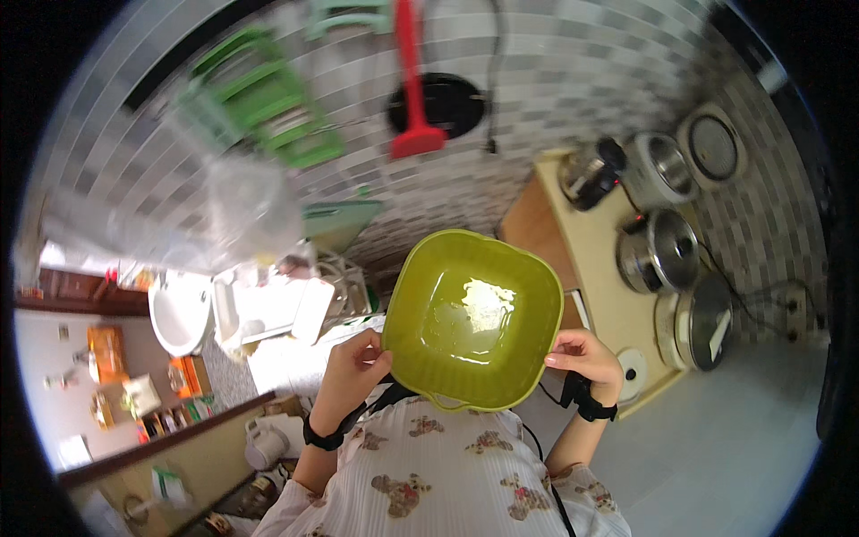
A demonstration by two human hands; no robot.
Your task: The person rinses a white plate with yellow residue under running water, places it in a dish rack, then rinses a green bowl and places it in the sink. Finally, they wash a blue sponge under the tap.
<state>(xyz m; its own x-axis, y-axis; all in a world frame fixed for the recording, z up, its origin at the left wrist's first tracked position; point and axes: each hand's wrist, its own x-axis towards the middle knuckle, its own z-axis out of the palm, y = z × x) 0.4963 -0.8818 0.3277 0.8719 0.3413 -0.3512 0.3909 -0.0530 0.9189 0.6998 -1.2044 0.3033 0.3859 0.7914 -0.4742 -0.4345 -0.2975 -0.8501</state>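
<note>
Held in front of my body is a square green plastic basin (436,322) with rounded corners and a small loop handle on its near rim. Its inside is shiny and wet-looking, with a bright reflection on the bottom. My left hand (356,369) pinches the rim at the left side, thumb and fingers closed on it. At the opposite side, my right hand (580,359) grips the rim with the thumb uppermost. Black straps circle both wrists. The fingers behind the rim are partly hidden.
To the right, a cream-topped cabinet (590,248) carries a steel pot (661,252), a glass kettle (590,171) and other cookware. A white sink (251,305) stands at the left beside a washbasin (178,312). A red fly swatter (416,94) and green stools (268,94) hang on the tiled wall.
</note>
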